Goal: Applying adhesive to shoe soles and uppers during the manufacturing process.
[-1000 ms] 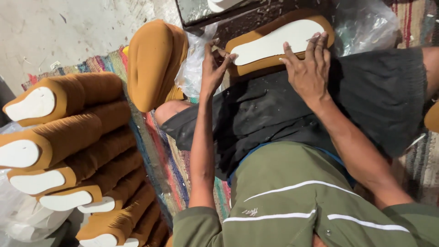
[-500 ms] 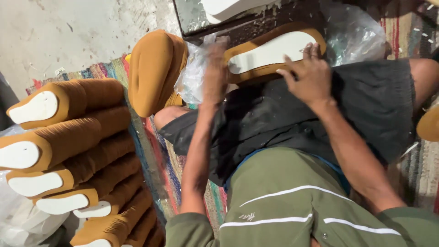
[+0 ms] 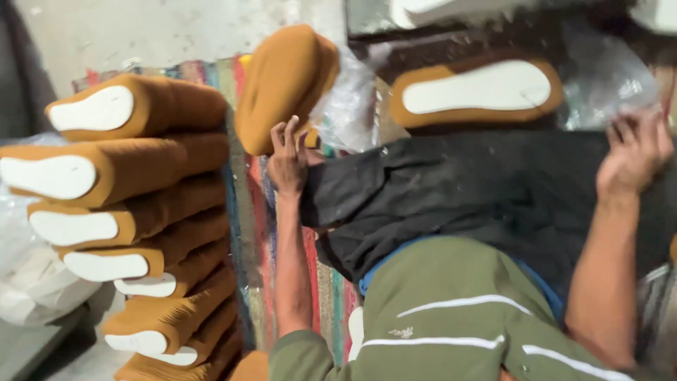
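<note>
Tan sole (image 3: 477,90) now untouched, lying on dark lap cloth (image 3: 458,190) | L hand (image 3: 288,156) fingers loosely curled, empty, moved off toward tan stack (image 3: 285,85) | R hand (image 3: 635,152) fingers spread, shifted onto clear plastic bag (image 3: 606,77) | both hands off sole since 1 s ago

Your left hand (image 3: 288,159) touches the tan stack (image 3: 285,85) by the clear plastic bag (image 3: 347,106). Your right hand (image 3: 635,152) rests on the dark cloth (image 3: 458,190), apart from the white-faced sole (image 3: 476,90).
</note>
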